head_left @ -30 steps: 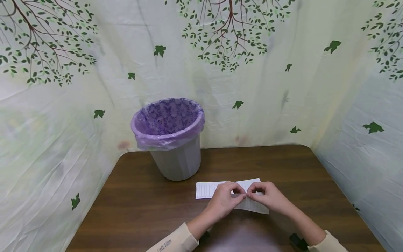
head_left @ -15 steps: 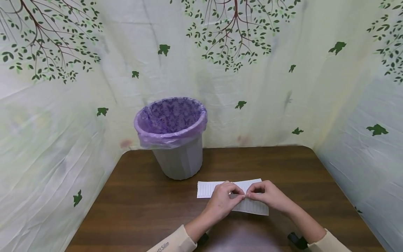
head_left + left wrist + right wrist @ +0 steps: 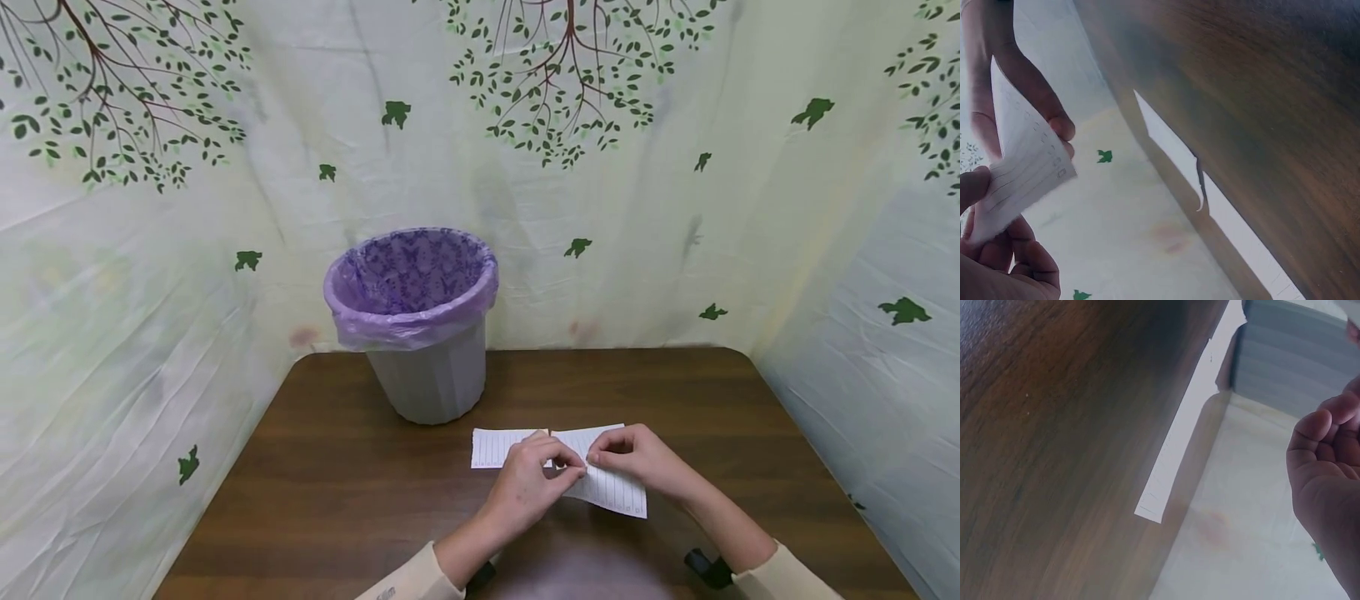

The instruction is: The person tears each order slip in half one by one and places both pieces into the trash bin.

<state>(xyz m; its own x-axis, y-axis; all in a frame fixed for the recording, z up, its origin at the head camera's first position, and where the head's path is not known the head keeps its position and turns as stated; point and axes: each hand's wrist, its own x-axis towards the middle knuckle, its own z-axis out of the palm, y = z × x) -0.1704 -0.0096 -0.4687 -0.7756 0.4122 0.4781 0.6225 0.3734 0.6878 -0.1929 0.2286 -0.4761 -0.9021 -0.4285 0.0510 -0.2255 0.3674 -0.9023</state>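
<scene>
A lined piece of paper [image 3: 615, 493] is held just above the table by both hands. My left hand [image 3: 528, 482] pinches its left end between thumb and fingers; in the left wrist view the thumb lies over the bent paper [image 3: 1029, 178]. At its upper edge my right hand [image 3: 641, 457] pinches with thumb and forefinger, and those fingers are partly behind the sheet in the left wrist view. Two more lined paper pieces lie behind the hands: a left piece [image 3: 491, 448] and a right piece [image 3: 581, 437], separated by a narrow gap with an uneven edge.
A grey bin [image 3: 438, 379] with a purple liner [image 3: 412, 327] stands at the back of the brown wooden table [image 3: 360, 500]. Behind it hangs a pale curtain [image 3: 525, 292] printed with leaves and branches. Dark straps show at both wrists.
The held paper has tilted, its right lower corner dropping slightly and its printed face showing more. The fingertips have drawn slightly apart. The head view has shifted a little.
</scene>
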